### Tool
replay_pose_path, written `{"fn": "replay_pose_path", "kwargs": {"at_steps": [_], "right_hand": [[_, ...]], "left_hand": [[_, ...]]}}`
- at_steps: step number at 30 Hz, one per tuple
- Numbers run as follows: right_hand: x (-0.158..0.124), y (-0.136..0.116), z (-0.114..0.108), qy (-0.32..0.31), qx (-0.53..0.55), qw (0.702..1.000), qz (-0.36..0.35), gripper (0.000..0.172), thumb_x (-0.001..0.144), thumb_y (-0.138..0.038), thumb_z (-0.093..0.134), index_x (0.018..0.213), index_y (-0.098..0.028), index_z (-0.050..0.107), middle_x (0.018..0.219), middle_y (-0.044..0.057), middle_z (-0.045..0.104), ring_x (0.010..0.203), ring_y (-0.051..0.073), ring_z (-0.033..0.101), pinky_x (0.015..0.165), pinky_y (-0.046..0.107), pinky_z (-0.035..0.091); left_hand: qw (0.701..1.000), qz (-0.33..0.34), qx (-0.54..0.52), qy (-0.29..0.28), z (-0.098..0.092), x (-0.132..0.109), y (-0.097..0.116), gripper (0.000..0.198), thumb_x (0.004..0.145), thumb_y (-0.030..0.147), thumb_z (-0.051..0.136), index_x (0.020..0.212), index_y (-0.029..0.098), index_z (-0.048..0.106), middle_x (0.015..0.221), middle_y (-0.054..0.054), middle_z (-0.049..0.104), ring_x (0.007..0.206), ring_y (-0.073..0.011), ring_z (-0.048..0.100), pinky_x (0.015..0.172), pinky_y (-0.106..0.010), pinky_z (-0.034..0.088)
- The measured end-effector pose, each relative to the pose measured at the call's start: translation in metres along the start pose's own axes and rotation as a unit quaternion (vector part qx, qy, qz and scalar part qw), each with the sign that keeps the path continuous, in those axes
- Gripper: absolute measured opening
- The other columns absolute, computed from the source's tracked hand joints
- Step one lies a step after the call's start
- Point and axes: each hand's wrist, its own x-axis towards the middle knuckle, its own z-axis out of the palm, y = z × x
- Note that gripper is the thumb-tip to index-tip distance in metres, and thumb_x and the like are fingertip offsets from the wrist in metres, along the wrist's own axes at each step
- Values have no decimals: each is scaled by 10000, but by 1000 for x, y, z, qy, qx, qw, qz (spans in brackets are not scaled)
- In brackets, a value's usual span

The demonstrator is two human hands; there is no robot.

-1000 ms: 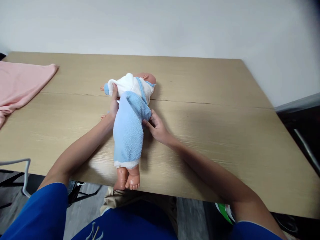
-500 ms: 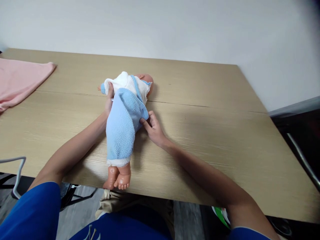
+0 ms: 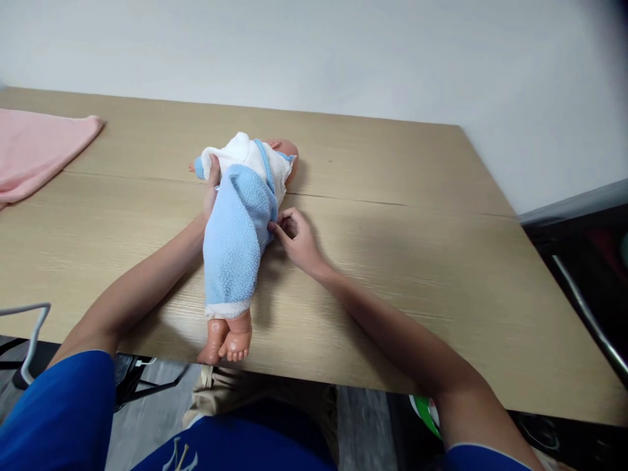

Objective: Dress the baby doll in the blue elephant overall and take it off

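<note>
Left hand (image 3: 212, 193): is clasping the doll (image 3: 245, 157) by its white sleeve.
Right hand (image 3: 296, 237): is pinching the waist edge of the blue trousers (image 3: 233, 248).
Doll: is lying between both hands on the surface (image 3: 392, 196), feet at the near edge.
Pink cloth (image 3: 39, 154): is lying well beyond the left hand.

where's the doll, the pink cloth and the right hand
doll (image 3: 235, 242): head view, on its blue fleece garment
pink cloth (image 3: 34, 154): head view, middle of the fabric
right hand (image 3: 297, 239): head view, back of the hand
</note>
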Motion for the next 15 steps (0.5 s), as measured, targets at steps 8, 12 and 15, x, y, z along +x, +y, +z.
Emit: {"fn": "replay_pose_path", "kwargs": {"at_steps": [8,12,15], "right_hand": [[-13,-8,-11,52,-119,991,-32,390,1074,-647,803,1074,-296,636,941,9,680,834,217,618,800,400,547],[-20,-12,-15,35,-124,990,-53,317,1080,-571,788,1107,-301,624,978,25,722,843,226,650,805,414,593],[-31,-14,-24,20,-137,988,-62,265,1077,-509,787,1135,-303,630,968,22,718,836,231,663,814,428,608]], "left_hand": [[995,20,99,-2,-1,0,-3,935,1120,946,334,1546,208,719,1452,-97,882,1611,-381,642,1451,-639,439],[987,18,158,-9,2,0,-4,964,1081,984,305,1600,270,693,1487,-41,869,1597,-353,630,1446,-619,453],[980,21,195,15,3,-2,-6,1000,1046,1032,329,1558,269,724,1393,-55,899,1591,-362,616,1420,-626,476]]}}
